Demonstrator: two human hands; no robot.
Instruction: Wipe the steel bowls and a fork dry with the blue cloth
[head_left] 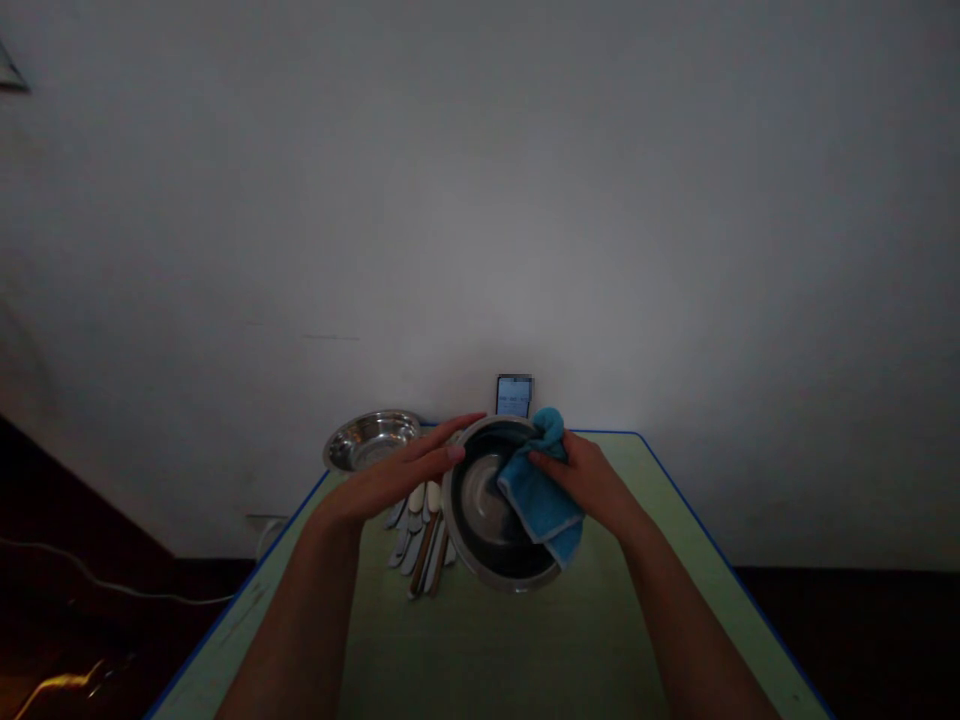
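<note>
A round stainless steel bowl (487, 500) is tilted up over the table, its inside facing me. My left hand (409, 462) is at its upper left rim, the thumb on the edge and the other fingers stretched along the outside. A blue cloth (541, 500) is gripped in my right hand (592, 480) and drapes over the right rim into the bowl. Beneath and left of the bowl lies a pile of cutlery (420, 545), several pieces with metal, brown or pale handles. The bowl covers part of this pile.
Another shiny metal bowl (375, 438) sits at the table's back left corner. A phone (514, 396) leans upright against the wall (480, 220). The pale green table (495, 650) has a blue edge. A white cable (112, 585) runs along the floor at left.
</note>
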